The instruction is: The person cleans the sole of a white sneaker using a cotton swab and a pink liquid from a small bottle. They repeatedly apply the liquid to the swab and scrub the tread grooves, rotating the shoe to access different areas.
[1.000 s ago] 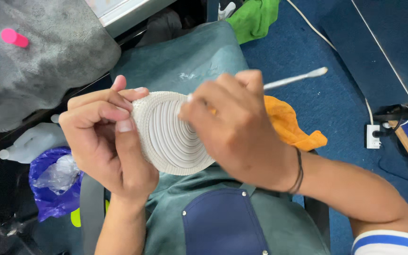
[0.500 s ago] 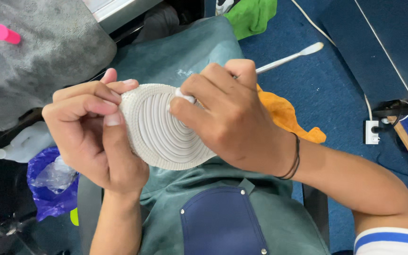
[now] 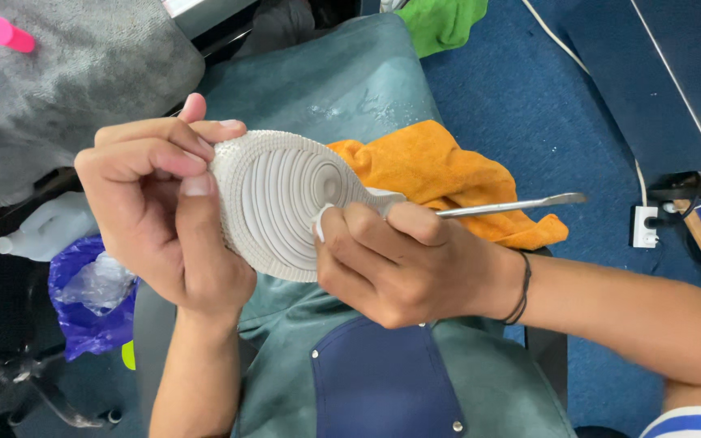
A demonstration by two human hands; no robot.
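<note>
The left hand (image 3: 160, 215) grips a white shoe (image 3: 281, 203) sole-up over the person's lap, fingers curled over the top edge and the thumb pressed flat along the near side of the ribbed sole, so the shoe is clamped from its left end. The shoe's long axis runs roughly left to right across the view, the rounded end with concentric ridges lying toward the left hand and the rest passing under the right hand (image 3: 403, 264), which is the nearer hand to the sole's middle. That right hand is closed around a slim metal-handled tool (image 3: 513, 204) (its handle sticks out to the right, flat at the far tip), fingers pinched together low on it; the working end is hidden behind the knuckles, so whether it touches the sole cannot be told, though a small white bit shows by the fingertips. An orange cloth (image 3: 448, 174) lies just behind the shoe on a teal apron (image 3: 342, 81). The shoe's upper is out of sight
</note>
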